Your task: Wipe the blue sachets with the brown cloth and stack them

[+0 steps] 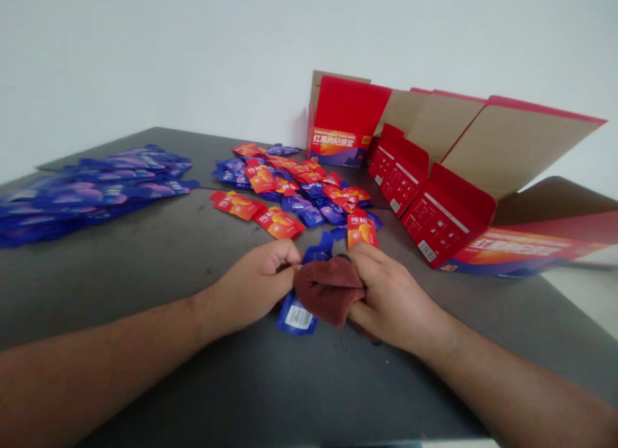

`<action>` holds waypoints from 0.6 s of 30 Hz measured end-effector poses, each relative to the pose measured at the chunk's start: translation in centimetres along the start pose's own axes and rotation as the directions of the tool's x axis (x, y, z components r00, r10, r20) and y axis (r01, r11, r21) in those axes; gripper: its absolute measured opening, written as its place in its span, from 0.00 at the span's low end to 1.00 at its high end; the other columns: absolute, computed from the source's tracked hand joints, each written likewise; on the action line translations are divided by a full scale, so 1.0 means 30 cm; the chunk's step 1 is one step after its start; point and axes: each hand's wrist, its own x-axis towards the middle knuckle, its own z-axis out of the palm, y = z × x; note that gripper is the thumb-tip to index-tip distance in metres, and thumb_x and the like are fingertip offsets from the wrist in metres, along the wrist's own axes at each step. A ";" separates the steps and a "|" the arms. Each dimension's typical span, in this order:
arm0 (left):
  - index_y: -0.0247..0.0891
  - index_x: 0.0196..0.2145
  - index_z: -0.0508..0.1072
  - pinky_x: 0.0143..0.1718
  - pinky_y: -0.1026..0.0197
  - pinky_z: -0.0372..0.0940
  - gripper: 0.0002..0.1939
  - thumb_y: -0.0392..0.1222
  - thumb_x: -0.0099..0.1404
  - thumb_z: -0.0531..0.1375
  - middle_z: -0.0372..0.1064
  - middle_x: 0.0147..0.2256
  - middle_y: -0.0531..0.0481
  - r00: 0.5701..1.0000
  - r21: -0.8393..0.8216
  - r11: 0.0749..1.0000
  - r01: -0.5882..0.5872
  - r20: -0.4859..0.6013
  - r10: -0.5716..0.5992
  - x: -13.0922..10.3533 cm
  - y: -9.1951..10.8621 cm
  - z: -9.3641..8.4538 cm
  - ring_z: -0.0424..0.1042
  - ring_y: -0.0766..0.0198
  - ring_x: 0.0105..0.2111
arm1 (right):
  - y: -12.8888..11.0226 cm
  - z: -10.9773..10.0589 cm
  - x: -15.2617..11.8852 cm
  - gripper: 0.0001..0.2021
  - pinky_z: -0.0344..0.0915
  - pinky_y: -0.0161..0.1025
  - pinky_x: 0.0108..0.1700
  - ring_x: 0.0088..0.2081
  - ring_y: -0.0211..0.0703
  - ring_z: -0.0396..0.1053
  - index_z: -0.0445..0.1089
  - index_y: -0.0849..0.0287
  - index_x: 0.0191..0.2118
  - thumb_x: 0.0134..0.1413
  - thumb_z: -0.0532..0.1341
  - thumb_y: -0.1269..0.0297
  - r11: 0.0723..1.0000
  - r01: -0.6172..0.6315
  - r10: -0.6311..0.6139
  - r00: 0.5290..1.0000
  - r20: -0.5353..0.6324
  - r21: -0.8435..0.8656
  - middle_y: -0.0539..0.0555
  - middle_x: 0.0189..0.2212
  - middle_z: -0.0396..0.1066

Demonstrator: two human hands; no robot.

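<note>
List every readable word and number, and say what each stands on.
"红黑枸杞原浆": rear box front.
"YUANJIANG": same front, after blurred letters.
"40": rear box and near box.
"纯粉", second character uncertain: red sachet.
Too small or blurred: near box title, print on side panels, barcode digits on held blue pouch, lettering on left blue pile.

The rear carton reads "红黑枸杞原浆" and "40", the front carton "40".

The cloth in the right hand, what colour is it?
The cloth is reddish-brown, seen best in the head view.
</note>
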 end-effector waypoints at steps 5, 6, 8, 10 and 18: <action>0.39 0.30 0.68 0.27 0.65 0.58 0.07 0.42 0.66 0.57 0.66 0.26 0.57 1.000 0.024 1.000 -0.008 -0.001 0.008 -0.001 0.004 0.000 0.63 0.67 0.26 | -0.004 0.000 0.000 0.10 0.64 0.40 0.42 0.41 0.44 0.67 0.66 0.56 0.42 0.53 0.63 0.72 0.997 0.071 -0.073 0.994 0.086 0.033 0.52 0.39 0.68; 0.39 0.30 0.68 0.28 0.65 0.58 0.07 0.41 0.66 0.57 0.65 0.26 0.57 1.000 0.021 1.000 -0.009 -0.003 0.010 -0.002 0.005 0.000 0.62 0.67 0.26 | -0.005 -0.001 0.000 0.10 0.64 0.40 0.42 0.41 0.44 0.67 0.65 0.56 0.41 0.54 0.63 0.72 0.997 0.067 -0.070 0.994 0.089 0.033 0.52 0.39 0.68; 0.39 0.30 0.67 0.27 0.65 0.57 0.07 0.42 0.66 0.57 0.64 0.25 0.57 1.000 0.013 1.000 -0.007 -0.006 0.007 -0.003 0.007 -0.001 0.62 0.68 0.25 | -0.004 -0.001 0.000 0.09 0.63 0.39 0.40 0.40 0.44 0.66 0.64 0.56 0.38 0.53 0.63 0.72 1.000 0.020 -0.021 0.999 0.045 0.021 0.51 0.37 0.67; 0.39 0.29 0.67 0.28 0.65 0.57 0.08 0.43 0.66 0.57 0.64 0.25 0.57 1.000 0.013 1.000 -0.004 -0.007 0.004 -0.005 0.010 -0.001 0.62 0.67 0.26 | -0.002 -0.002 0.001 0.09 0.62 0.39 0.38 0.39 0.44 0.66 0.62 0.56 0.36 0.51 0.63 0.73 1.000 -0.019 0.019 1.000 0.006 0.013 0.51 0.36 0.67; 0.39 0.29 0.67 0.28 0.64 0.58 0.08 0.42 0.66 0.57 0.65 0.26 0.56 1.000 0.009 1.000 0.002 0.000 -0.002 -0.006 0.012 -0.001 0.62 0.67 0.27 | -0.003 -0.003 0.001 0.09 0.64 0.40 0.40 0.40 0.44 0.66 0.64 0.57 0.38 0.52 0.63 0.72 1.000 0.012 -0.013 0.999 0.035 0.026 0.52 0.38 0.68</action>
